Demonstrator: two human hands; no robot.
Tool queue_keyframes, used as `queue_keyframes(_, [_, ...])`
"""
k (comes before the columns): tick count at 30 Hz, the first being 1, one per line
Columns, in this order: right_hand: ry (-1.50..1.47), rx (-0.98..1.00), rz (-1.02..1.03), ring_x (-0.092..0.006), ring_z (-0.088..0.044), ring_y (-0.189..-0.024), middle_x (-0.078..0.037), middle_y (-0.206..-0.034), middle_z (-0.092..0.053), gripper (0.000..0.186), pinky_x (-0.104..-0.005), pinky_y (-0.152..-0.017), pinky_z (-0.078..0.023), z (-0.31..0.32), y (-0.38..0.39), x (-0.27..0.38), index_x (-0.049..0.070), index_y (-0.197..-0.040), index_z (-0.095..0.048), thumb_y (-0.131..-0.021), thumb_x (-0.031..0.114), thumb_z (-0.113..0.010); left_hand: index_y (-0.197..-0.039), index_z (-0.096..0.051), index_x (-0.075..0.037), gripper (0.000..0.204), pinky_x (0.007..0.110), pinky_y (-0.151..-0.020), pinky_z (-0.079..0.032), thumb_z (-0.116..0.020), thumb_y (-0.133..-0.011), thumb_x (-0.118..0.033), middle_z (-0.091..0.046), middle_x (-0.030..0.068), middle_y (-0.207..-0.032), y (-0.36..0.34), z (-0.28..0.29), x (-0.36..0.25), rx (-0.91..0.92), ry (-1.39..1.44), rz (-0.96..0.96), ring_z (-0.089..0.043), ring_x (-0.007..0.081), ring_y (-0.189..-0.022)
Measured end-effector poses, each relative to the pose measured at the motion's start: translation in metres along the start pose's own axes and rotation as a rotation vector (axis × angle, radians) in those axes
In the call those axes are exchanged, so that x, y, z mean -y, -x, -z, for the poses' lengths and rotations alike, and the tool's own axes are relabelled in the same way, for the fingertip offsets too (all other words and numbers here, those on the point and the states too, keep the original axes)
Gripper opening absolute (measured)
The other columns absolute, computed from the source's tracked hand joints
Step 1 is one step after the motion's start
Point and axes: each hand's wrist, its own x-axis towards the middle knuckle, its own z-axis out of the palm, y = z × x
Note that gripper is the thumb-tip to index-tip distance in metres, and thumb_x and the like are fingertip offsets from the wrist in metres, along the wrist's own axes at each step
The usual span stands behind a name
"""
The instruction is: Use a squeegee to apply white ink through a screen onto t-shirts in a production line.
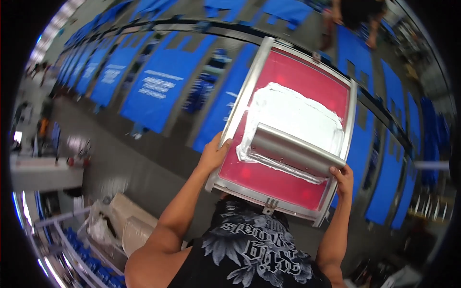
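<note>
A silver metal screen printing frame [244, 98] with red mesh [307, 69] is held in front of me, tilted in the view. White ink [297, 113] covers the mesh's middle in a thick, uneven patch. Across the near edge of that ink lies a wide metal squeegee [297, 150], with ink along its lower side. My left hand [215, 153] is closed around the left rail, thumb on top. On the right rail, my right hand [342, 179] is closed, its thumb against the squeegee's right end. The fingers under the rails are hidden.
Blue bag-shaped pieces [156, 84], several bearing white print, lie in rows along both sides of a dark rail [230, 31]. Another person [357, 17] stands at the far right. Wrapped beige packages [132, 223] and a metal rack [72, 245] with blue items are at lower left.
</note>
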Motion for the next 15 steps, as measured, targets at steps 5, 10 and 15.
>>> queue_keyframes(5, [0.004, -0.075, -0.026, -0.0142, -0.059, -0.088, -0.006, -0.094, -0.066, 0.035, -0.0289, -0.081, -0.045, 0.113, 0.021, -0.032, -0.001, -0.101, -0.066, -0.069, 0.008, -0.078, -0.125, -0.053, -0.005, 0.045, 0.036, -0.087, -0.047, -0.056, -0.091, -0.035, -0.064, 0.0198, -0.109, 0.026, -0.117, -0.015, 0.081, 0.09, -0.06, -0.061, 0.0315, -0.105])
queue_keyframes(10, [-0.015, -0.099, -0.019, -0.0144, -0.059, -0.086, -0.006, -0.091, -0.066, 0.035, -0.0287, -0.079, -0.046, 0.176, 0.01, -0.077, 0.0, -0.099, -0.067, -0.067, 0.009, -0.078, -0.122, -0.056, -0.004, 0.043, 0.034, -0.085, -0.047, -0.056, -0.091, -0.036, -0.066, 0.0175, -0.104, 0.037, -0.191, -0.019, 0.026, 0.074, -0.058, -0.063, 0.0254, -0.1])
queue_keyframes(15, [0.038, -0.021, -0.027, -0.0163, -0.059, -0.087, -0.008, -0.091, -0.066, 0.036, -0.0297, -0.081, -0.046, 0.224, -0.01, -0.085, -0.001, -0.099, -0.067, -0.068, 0.014, -0.078, -0.117, -0.059, -0.004, 0.042, 0.033, -0.084, -0.047, -0.057, -0.091, -0.036, -0.066, 0.0174, -0.102, 0.055, -0.235, -0.028, -0.053, 0.057, -0.03, -0.064, 0.0256, -0.098])
